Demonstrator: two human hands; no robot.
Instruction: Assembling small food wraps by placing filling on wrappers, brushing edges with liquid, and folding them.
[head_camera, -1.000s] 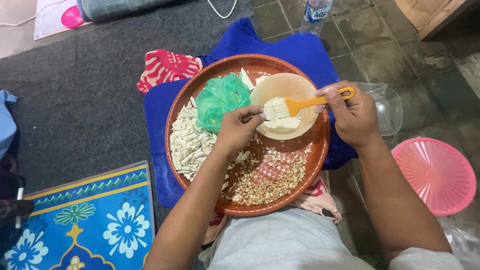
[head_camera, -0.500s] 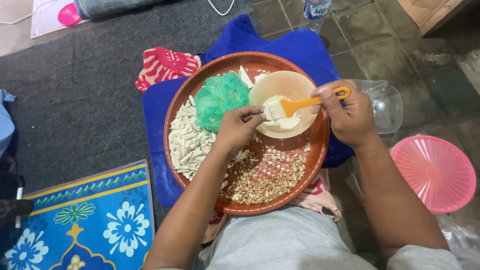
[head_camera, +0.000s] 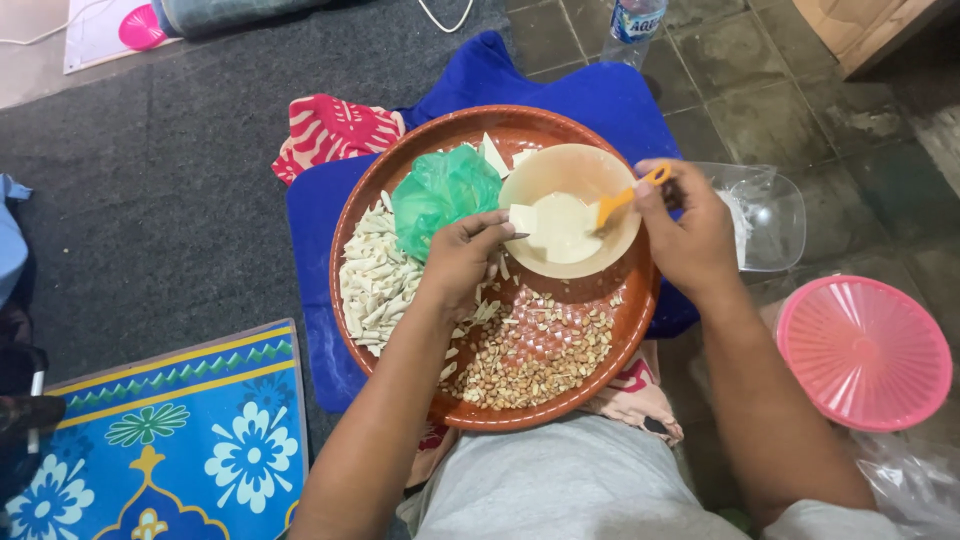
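A plastic bottle (head_camera: 636, 18) with a blue label stands at the top edge on the tiled floor (head_camera: 740, 90), only its lower part in view. At the top left lies a white sheet (head_camera: 95, 35) with a pink round thing (head_camera: 138, 27) on it. A blue mat (head_camera: 160, 440) with white flowers and a yellow border covers the lower left.

A round brown tray (head_camera: 590, 385) rests on a blue cloth (head_camera: 560, 90), with a red-and-white patterned cloth (head_camera: 335, 130) beside it. On the tray: a heap of pale strips (head_camera: 372, 280) at the left, a crumpled green bag (head_camera: 440, 195) above it, peanuts (head_camera: 535, 355) toward the near rim, and a beige bowl (head_camera: 555, 165) at the upper right holding thin white sheets (head_camera: 562, 228).

The left hand (head_camera: 462, 262) pinches the edge of a white sheet at the bowl's left rim, fingers curled closed on it. The right hand (head_camera: 692, 232) is closed around the handle of an orange brush (head_camera: 620, 200), whose head lies on the sheets in the bowl.

Right of the tray sits a clear container (head_camera: 775, 215) with some white powder inside, and nearer, a pink ribbed lid (head_camera: 865, 350) lies on the floor.
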